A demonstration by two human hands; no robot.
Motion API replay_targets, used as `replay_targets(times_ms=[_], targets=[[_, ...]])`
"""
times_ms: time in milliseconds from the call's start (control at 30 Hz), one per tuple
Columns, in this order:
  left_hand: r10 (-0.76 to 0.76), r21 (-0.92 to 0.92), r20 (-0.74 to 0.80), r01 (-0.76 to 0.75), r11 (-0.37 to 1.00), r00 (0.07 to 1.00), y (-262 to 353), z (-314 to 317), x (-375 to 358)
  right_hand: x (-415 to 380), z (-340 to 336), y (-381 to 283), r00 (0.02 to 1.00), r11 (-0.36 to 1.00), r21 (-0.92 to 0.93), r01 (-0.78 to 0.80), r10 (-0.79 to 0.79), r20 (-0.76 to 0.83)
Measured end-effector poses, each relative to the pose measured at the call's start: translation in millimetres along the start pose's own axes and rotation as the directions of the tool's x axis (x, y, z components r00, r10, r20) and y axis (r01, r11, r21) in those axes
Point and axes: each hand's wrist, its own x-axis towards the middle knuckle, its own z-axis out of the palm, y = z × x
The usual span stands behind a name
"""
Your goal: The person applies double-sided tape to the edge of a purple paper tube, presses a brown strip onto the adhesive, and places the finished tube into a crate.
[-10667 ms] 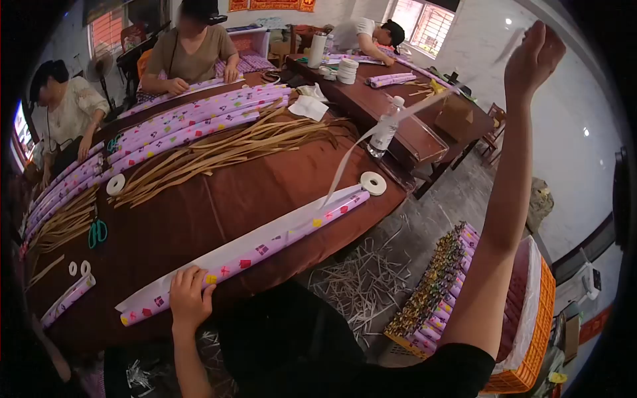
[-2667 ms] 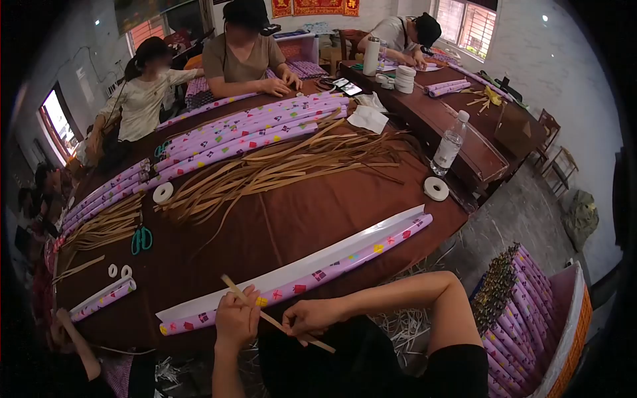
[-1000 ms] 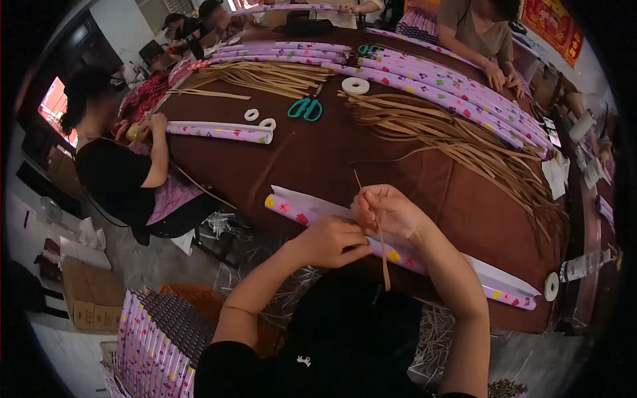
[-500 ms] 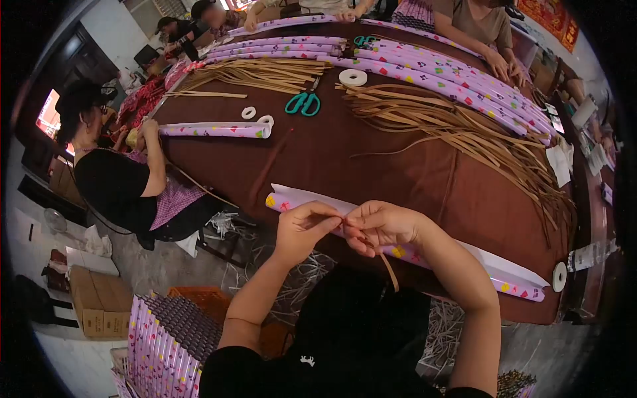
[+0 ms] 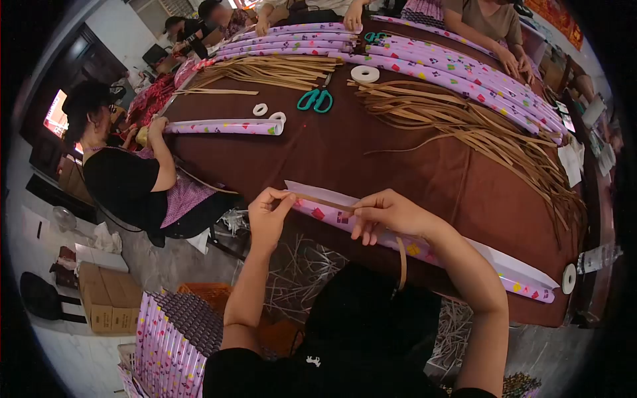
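A narrow brown strip (image 5: 324, 201) is stretched between my two hands. My left hand (image 5: 267, 215) pinches its left end between thumb and fingertips. My right hand (image 5: 393, 213) pinches it further along, and the loose tail hangs below that hand, curving down. Beneath both hands, a purple patterned sheet (image 5: 415, 248), curled lengthwise with its pale inner side showing, lies along the near table edge. The strip passes over the left part of this sheet.
Brown strips (image 5: 458, 123) lie in bundles across the table, near teal scissors (image 5: 314, 100) and a white tape roll (image 5: 365, 73). Purple tubes (image 5: 458, 73) line the far side. At left, a person (image 5: 133, 162) handles another tube (image 5: 222, 127). Finished tubes (image 5: 169, 345) stack on the floor.
My hands have moved apart, the left going left, drawing the brown strip taut between them. The whole view has shifted slightly.
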Motion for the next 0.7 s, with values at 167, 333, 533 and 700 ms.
replay_targets(times_ms=[167,333,533,700], targets=[[-0.003,-0.02,0.023,0.003,1.0,1.0,2.7,-9.8,12.2,4.7,-7.8,7.3,0.993,0.987,-0.148,0.059,-0.072,-0.09],[-0.023,0.015,0.001,0.023,1.0,1.0,-2.1,-13.4,19.3,6.5,-10.2,13.1,0.984,0.951,-0.301,0.078,-0.122,-0.131],[0.024,0.251,0.073,-0.042,0.967,0.997,-14.8,-21.0,27.3,-3.3,-1.9,-3.8,0.977,1.0,0.024,-0.002,0.007,-0.212],[-0.004,0.168,0.068,-0.007,0.986,0.998,-11.1,-18.6,30.3,-1.8,-6.1,-3.6,0.983,0.998,-0.057,0.008,-0.018,-0.181]])
